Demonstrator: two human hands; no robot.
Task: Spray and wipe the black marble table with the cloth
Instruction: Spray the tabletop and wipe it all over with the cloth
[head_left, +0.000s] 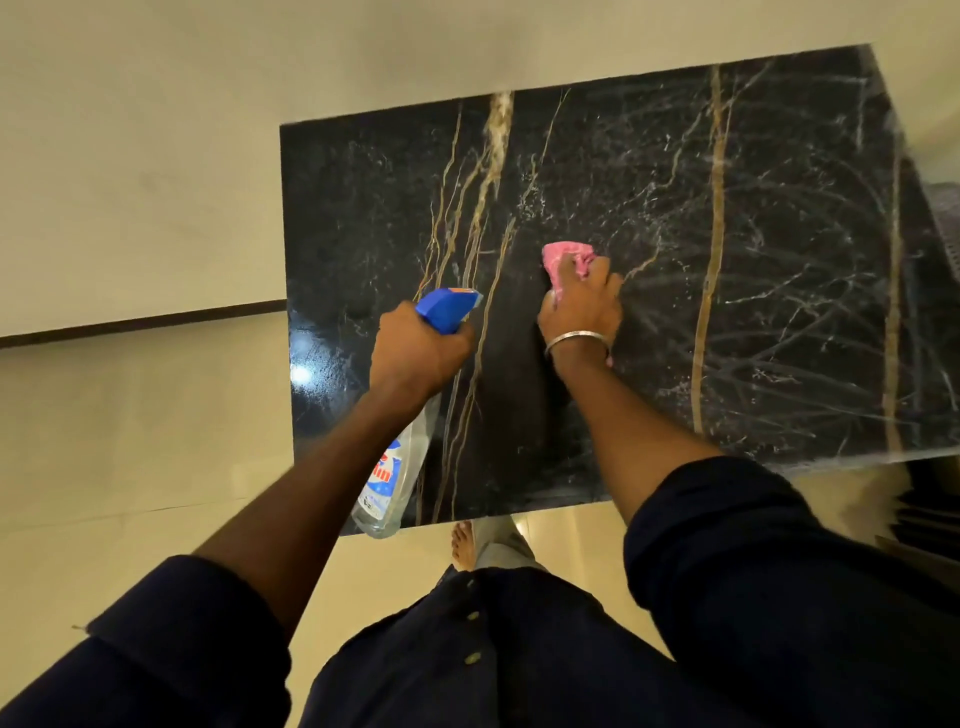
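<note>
Currently, head view, looking down:
counter: black marble counter (675, 364), glossy slab with gold and white veins, fills centre and right of frame; bright light glare at its left edge, lower part.
surface: right half shows pale streaks and smears; strip at centre between the hands looks darker and plain.
cloth: pink cloth (569, 260), bunched, pressed on the counter near frame centre, mostly covered by the right hand.
right hand: right hand (582, 306) palm down on the cloth, fingers clenched around it; metal bangle (576, 340) on the wrist.
spray bottle: spray bottle (395, 467), clear body, blue-white label with red lettering, blue trigger head (447, 309); nozzle points up-frame over the counter, body hangs down past the counter's near edge.
left hand: left hand (415, 353) fingers wrapped tight on the bottle neck, just left of the right hand.
clothing: dark sleeves (753, 571) rolled to the forearms.
floor: cream floor (130, 441); a bare foot (462, 545) at the counter's near edge.
</note>
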